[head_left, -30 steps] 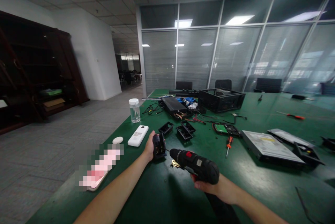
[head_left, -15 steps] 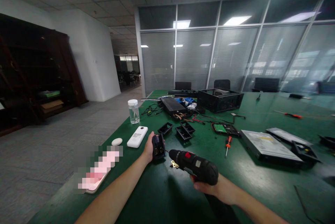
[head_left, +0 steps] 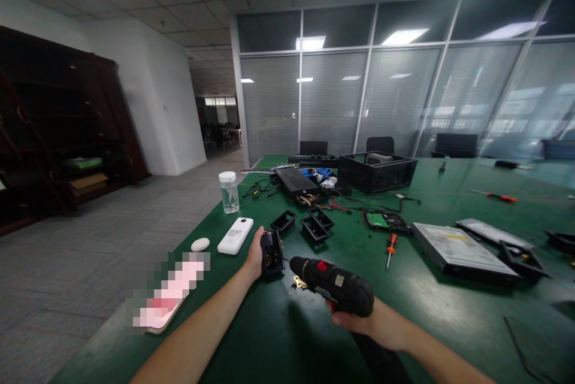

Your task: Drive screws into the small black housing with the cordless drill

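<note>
My left hand [head_left: 256,254] is closed around a small black rectangular plastic housing [head_left: 272,253], held upright with its hollow side toward me. In my right hand [head_left: 354,319] is a black cordless drill [head_left: 335,285], gripped by its handle and pointing left. Its thin bit meets or nearly meets the right side of the housing; whether they touch I cannot tell. Small brass-coloured metal pieces [head_left: 299,281] lie on the table just below the drill's nose. Beyond my hands sit similar black plastic housings [head_left: 315,228], with another black housing [head_left: 284,221] to their left.
On the green table [head_left: 269,336], a white power bank [head_left: 235,236], a lidded jar [head_left: 229,193] and a pixelated pink phone [head_left: 168,306] stand left. Rightward lie an orange screwdriver [head_left: 392,244], a circuit-board part [head_left: 386,220] and a silver drive [head_left: 462,249]. A black case [head_left: 377,173] stands behind.
Both hands, the housing and the drill keep almost the same places. The view has shifted very slightly.
</note>
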`<state>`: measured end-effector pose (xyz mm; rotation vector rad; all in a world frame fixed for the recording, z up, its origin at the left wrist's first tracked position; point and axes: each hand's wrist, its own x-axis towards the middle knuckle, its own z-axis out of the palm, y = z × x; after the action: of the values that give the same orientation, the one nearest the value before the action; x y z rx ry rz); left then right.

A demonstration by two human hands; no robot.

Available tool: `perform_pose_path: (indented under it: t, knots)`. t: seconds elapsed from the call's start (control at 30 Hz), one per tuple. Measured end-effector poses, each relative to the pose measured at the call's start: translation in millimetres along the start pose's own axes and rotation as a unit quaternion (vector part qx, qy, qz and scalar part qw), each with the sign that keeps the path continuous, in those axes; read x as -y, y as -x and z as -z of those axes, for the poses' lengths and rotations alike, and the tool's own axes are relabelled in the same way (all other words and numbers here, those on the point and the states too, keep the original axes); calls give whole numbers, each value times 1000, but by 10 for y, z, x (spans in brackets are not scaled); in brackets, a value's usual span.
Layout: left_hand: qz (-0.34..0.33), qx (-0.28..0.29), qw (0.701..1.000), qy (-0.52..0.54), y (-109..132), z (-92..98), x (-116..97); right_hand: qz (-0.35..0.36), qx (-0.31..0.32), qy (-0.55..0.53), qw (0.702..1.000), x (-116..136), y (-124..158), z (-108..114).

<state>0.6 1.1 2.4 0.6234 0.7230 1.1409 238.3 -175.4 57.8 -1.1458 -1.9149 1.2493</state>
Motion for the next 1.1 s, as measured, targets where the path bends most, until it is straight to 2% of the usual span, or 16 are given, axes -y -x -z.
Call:
perform_pose_path:
  t: [1.1]
  knots:
    - [-1, 9, 1000, 2, 36, -19, -9, 1, -1, -8, 1000, 18, -5, -2]
